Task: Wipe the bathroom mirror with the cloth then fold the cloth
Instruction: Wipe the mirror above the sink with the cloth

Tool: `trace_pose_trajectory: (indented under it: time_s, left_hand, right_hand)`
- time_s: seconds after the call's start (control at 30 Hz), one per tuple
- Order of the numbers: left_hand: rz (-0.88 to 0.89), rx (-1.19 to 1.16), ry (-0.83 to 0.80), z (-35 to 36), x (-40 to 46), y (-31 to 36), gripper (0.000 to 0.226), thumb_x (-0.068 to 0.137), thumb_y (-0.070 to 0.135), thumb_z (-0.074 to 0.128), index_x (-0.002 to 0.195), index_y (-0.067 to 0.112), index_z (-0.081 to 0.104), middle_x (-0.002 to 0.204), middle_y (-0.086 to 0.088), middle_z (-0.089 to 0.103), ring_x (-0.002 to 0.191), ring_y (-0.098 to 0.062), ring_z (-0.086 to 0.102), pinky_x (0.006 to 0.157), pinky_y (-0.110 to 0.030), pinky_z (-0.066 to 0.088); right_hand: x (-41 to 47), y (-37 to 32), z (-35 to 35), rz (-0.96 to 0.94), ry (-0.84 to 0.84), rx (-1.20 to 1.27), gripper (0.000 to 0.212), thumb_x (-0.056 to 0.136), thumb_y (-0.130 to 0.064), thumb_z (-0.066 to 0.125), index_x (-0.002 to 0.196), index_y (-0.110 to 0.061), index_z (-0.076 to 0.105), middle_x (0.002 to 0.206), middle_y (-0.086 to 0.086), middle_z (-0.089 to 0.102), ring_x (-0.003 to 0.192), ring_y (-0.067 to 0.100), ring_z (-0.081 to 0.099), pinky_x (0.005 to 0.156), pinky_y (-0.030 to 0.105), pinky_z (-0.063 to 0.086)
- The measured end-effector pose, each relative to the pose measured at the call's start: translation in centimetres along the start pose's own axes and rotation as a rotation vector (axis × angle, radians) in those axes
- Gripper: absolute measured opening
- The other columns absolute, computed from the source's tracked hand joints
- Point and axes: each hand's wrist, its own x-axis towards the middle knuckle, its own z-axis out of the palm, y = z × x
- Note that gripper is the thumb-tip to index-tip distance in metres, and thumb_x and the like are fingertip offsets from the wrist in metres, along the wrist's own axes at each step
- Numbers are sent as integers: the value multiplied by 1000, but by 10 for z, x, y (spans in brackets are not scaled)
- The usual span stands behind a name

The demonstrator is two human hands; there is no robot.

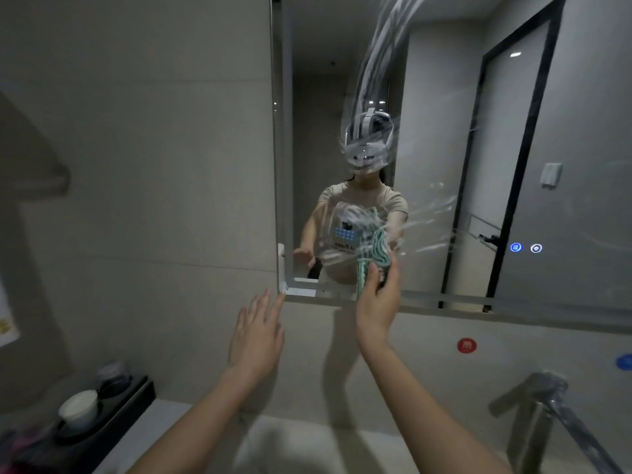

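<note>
Tiled wall (154,165) fills the left half of view, pale grey, dim light. Mirror (444,148) takes up the upper right, framed, its lower edge running just above the backsplash. White smear streaks (383,63) arc down the glass from top centre and fan out toward the right at mid-height. Reflected in the mirror: a dark-framed door (513,148) and two small lit icons (526,248) near the lower right.

Basin (290,446) at bottom centre, pale, partly hidden by both forearms. Metal faucet (543,412) at bottom right. Black tray (102,422) at bottom left on the counter, carrying a white cup (79,407) and a glass (113,371) behind it, blurred.

Left hand (258,333) raised, fingers spread wide and straight, holding nothing; fingertips near the mirror's lower left corner, contact cannot be told.

Right hand (379,295) grips the cloth (371,248), thumb and fingers curled round its lower part. The cloth is green-and-white patterned, bunched, standing upward from the hand against the lower part of the mirror glass, near the bottom edge.

Red round sticker (466,345) on the backsplash below the mirror; blue sticker (625,362) at the right edge.
</note>
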Motion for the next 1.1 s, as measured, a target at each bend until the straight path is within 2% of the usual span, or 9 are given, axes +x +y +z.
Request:
trace_pose_trajectory:
  time_s: [0.07, 0.13, 0.3, 0.43, 0.5, 0.6, 0.7, 0.83, 1.1]
  left_hand:
    - [2, -15, 4, 0, 15, -8, 59, 97, 25, 45, 150, 20, 20, 157, -7, 19, 144, -27, 18, 116, -41, 12]
    - [9, -40, 45, 0, 31, -15, 60, 99, 27, 39, 151, 23, 11, 158, -5, 10, 146, -23, 10, 117, -38, 7]
    - [38, -126, 109, 5, 74, -33, 56, 102, 31, 25, 151, 24, -2, 158, 5, -8, 145, -13, -3, 115, -29, -4]
    - [23, -352, 207, 9, 110, -37, 51, 101, 24, 34, 150, 15, 21, 152, -4, 28, 139, -18, 29, 112, -26, 20]
    - [14, -396, 255, 11, 129, -37, 52, 100, 28, 34, 149, 14, 22, 147, -8, 34, 132, -22, 36, 108, -30, 29]
    - [86, -372, 393, 14, 153, -37, 54, 99, 36, 28, 147, 12, 25, 136, -14, 41, 120, -29, 45, 100, -39, 40]
    - [189, -374, 481, 25, 171, -38, 54, 97, 36, 30, 145, 12, 23, 124, -15, 44, 108, -29, 51, 90, -42, 49]
    - [221, -359, 559, 44, 189, -41, 54, 100, 42, 24, 144, 10, 21, 122, -15, 46, 105, -23, 44, 89, -38, 46]
    - [168, -331, 675, 71, 193, -36, 52, 103, 39, 16, 140, 5, 27, 120, -9, 38, 99, -26, 42, 89, -36, 32]
  right_hand:
    - [10, 1, 12, -25, 17, -24, 38, 100, -20, 43, 137, -16, 45, 135, 5, 51, 123, 16, 46, 92, 12, 32]
    - [17, 5, 26, -53, 40, -35, 38, 100, -19, 43, 138, -17, 45, 137, 4, 50, 126, 15, 44, 96, 14, 32]
    - [33, 19, 67, -303, 65, -142, 41, 96, -29, 42, 133, -16, 51, 137, 0, 51, 130, 19, 42, 107, 51, 35]
    - [48, 35, 95, -566, 6, -379, 46, 90, -6, 55, 134, -19, 52, 142, 2, 48, 137, 18, 33, 113, 55, 22]
    - [58, 41, 107, -736, -1, -488, 57, 83, 1, 61, 134, -21, 51, 143, 4, 47, 137, 21, 32, 115, 50, 16]
    - [73, 57, 125, -940, -20, -720, 66, 79, 1, 72, 136, -22, 49, 146, 5, 42, 139, 24, 31, 116, 47, 16]
    - [75, 76, 136, -1008, 16, -890, 71, 86, -9, 69, 145, -23, 33, 154, 3, 23, 143, 23, 22, 116, 49, 16]
    - [64, 99, 140, -1045, 49, -949, 58, 100, -37, 42, 151, -23, 18, 159, 4, 7, 146, 24, 9, 118, 49, 10]
    - [31, 148, 132, -1122, -9, -999, 56, 100, -41, 34, 150, -21, 20, 159, 6, 7, 146, 25, 10, 118, 48, 11]
